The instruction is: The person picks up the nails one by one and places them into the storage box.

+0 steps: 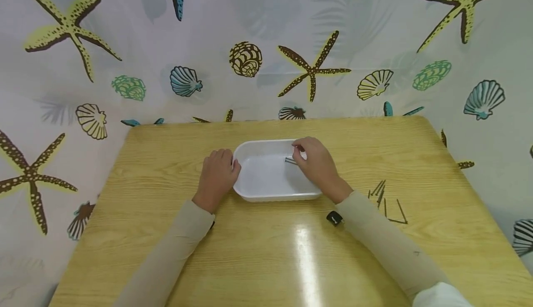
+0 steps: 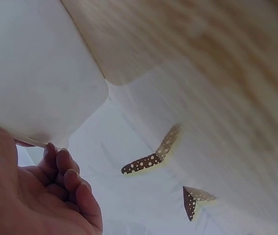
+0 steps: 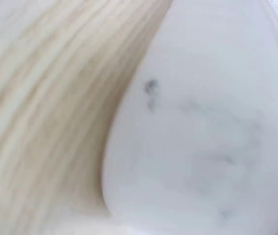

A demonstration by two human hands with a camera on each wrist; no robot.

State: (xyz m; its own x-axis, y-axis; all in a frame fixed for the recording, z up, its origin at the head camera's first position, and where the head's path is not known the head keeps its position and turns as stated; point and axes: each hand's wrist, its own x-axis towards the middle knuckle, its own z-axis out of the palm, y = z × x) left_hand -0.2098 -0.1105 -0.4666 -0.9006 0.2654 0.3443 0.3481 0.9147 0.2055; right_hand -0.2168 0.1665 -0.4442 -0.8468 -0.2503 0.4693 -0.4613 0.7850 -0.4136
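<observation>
A shallow white plastic tray [image 1: 266, 170] sits on the wooden table. My left hand [image 1: 217, 172] grips its left end; in the left wrist view, the curled fingers [image 2: 56, 166] meet the tray's rim. Over the tray's right end is my right hand [image 1: 318, 163], its thumb and forefinger bent toward each other near the far rim. Whether anything is between those fingertips cannot be made out. Thin metal nails [image 1: 290, 160] lie in the tray just below that hand, partly covered by it. The right wrist view shows the tray's outer wall [image 3: 193, 137], blurred.
Several more nails [image 1: 381, 193] lie scattered on the table [image 1: 250, 256] to the right of the tray, beside my right forearm. A cloth with starfish and shell prints [image 1: 266, 20] hangs behind the table's back edge and along its sides.
</observation>
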